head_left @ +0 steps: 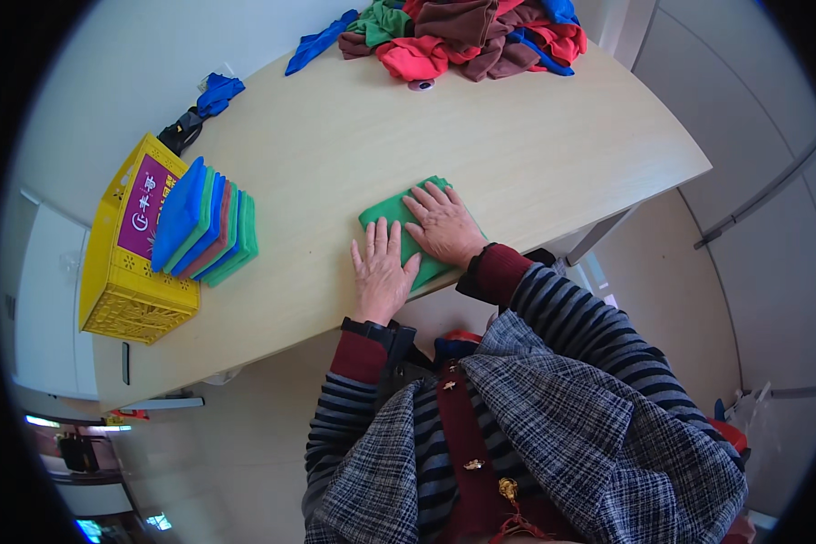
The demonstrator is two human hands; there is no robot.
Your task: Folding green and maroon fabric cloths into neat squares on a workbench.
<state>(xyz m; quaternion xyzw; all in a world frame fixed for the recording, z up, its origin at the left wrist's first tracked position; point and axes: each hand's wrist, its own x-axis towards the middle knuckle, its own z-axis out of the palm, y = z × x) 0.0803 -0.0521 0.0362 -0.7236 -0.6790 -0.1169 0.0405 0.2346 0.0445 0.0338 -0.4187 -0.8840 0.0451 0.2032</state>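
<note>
A green cloth (388,210), folded into a flat rectangle, lies near the front edge of the table. My left hand (383,272) rests flat on its left side, fingers stretched out and slightly apart, partly over the tabletop. Across the cloth's right part lies my right hand (446,227), palm down with fingers extended. Both hands press on the cloth without gripping it, and they cover much of it. To the left stands a stack of folded cloths (210,222) in blue, green and brownish red, leaning against a yellow basket.
The yellow plastic basket (140,313) with a purple label stands at the table's left end. A heap of crumpled cloths (467,36) in red, brown, green and blue lies at the far side. A blue cloth (219,93) and a dark item (183,131) sit by the wall.
</note>
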